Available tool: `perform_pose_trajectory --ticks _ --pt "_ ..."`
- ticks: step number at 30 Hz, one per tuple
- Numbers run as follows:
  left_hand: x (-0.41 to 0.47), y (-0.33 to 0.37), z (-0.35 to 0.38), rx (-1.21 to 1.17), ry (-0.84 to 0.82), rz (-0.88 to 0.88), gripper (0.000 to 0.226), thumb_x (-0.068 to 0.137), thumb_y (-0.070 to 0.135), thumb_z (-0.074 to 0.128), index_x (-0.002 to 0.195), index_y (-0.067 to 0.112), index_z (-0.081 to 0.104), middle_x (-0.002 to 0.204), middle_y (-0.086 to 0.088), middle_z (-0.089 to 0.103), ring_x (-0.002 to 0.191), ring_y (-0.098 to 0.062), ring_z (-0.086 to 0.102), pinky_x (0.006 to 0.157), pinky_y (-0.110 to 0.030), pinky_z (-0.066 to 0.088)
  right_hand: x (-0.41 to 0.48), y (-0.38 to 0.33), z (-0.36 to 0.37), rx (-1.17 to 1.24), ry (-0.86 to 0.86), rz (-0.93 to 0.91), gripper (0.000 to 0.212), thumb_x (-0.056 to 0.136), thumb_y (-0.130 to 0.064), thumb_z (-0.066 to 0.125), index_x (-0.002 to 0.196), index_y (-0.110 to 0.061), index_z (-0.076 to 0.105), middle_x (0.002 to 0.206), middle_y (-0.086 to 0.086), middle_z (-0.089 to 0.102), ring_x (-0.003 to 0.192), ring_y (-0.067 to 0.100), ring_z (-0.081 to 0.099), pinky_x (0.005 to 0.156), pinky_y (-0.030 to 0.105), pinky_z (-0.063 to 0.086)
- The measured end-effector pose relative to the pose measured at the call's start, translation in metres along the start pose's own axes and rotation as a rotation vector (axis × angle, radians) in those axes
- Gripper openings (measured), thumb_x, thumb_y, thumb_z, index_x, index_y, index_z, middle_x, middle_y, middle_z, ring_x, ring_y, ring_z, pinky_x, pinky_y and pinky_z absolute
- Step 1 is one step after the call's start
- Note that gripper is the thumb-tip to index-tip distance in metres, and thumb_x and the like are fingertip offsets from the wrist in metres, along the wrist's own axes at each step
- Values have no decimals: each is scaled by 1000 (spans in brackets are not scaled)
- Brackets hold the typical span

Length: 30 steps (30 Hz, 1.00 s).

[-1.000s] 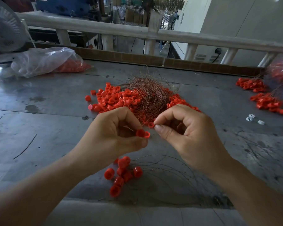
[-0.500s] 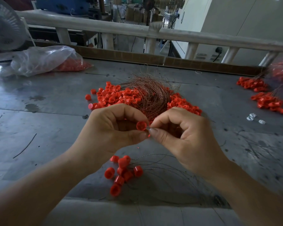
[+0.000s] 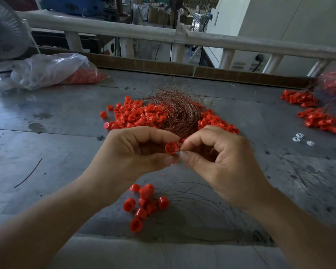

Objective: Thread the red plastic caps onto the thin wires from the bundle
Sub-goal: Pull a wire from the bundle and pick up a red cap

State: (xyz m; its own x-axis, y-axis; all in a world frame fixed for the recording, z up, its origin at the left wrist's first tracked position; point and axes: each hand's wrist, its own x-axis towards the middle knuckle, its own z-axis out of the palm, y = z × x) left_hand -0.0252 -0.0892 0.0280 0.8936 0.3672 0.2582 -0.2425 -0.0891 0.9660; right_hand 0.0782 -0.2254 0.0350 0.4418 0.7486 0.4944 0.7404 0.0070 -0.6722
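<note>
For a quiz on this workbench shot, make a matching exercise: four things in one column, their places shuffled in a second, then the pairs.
1 clear plastic bag
2 wire bundle
3 small white pieces
4 single red cap

A pinched in the left hand
B far left corner of the table
C lying across the loose cap pile
D right side of the table

Pairs: 1-B, 2-C, 3-D, 4-A
</note>
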Motion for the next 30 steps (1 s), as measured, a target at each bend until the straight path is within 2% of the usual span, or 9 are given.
perform_pose_trajectory --ticks 3,5,7,9,15,20,23,26,30 --pt "1 -1 -3 -83 -50 -31 36 58 6 74 92 20 72 81 -2 74 75 -13 70 66 -16 53 1 0 -1 0 20 23 10 72 -18 64 67 -25 60 62 -12 53 60 1 50 54 8 37" --pt "1 -2 -5 -136 -80 -53 34 65 2 66 94 20 72 85 -4 74 81 -16 70 69 -18 53 2 1 -2 5 34 45 9 72 -18 64 65 -24 61 62 -10 55 59 4 51 54 10 38" --pt "1 -3 -5 -157 -91 -58 35 67 3 60 95 21 72 87 -4 74 85 -16 70 71 -18 53 3 1 -4 7 42 57 9 71 -19 64 63 -23 62 62 -8 57 58 9 52 55 12 39" --pt "1 -3 -5 -154 -85 -51 32 69 4 65 95 21 72 87 -3 74 85 -16 70 71 -18 53 3 1 -5 8 44 65 10 71 -19 63 62 -23 61 61 -6 58 58 12 53 55 14 40" --pt "1 -3 -4 -142 -67 -46 34 67 3 60 95 19 70 86 -3 74 81 -15 70 69 -18 54 3 1 -4 3 23 72 8 72 -20 63 63 -21 63 62 -5 58 60 13 53 55 16 41" --pt "1 -2 -4 -157 -42 -59 33 60 7 60 88 19 73 81 -5 74 75 -15 71 65 -19 54 2 0 -3 -4 5 73 8 71 -19 63 65 -23 63 62 -9 57 62 7 53 56 12 41" --pt "2 0 -3 -207 -50 -78 27 60 7 63 81 18 76 78 -7 74 71 -15 71 63 -19 54 4 -1 -4 30 5 81 14 73 -11 62 69 -24 64 66 -10 58 62 1 57 57 9 42" --pt "1 0 -4 -247 -55 -93 27 51 10 67 75 17 76 77 -8 73 69 -16 71 61 -20 54 4 0 -7 80 -12 100 24 77 3 64 72 -20 67 69 -10 60 61 -4 60 56 8 43" --pt "-1 0 -5 -264 -75 -78 26 51 10 67 74 15 76 78 -9 73 70 -17 71 61 -20 55 3 0 -8 157 -31 141 25 78 4 64 74 -21 67 63 -9 64 57 2 60 54 16 48"
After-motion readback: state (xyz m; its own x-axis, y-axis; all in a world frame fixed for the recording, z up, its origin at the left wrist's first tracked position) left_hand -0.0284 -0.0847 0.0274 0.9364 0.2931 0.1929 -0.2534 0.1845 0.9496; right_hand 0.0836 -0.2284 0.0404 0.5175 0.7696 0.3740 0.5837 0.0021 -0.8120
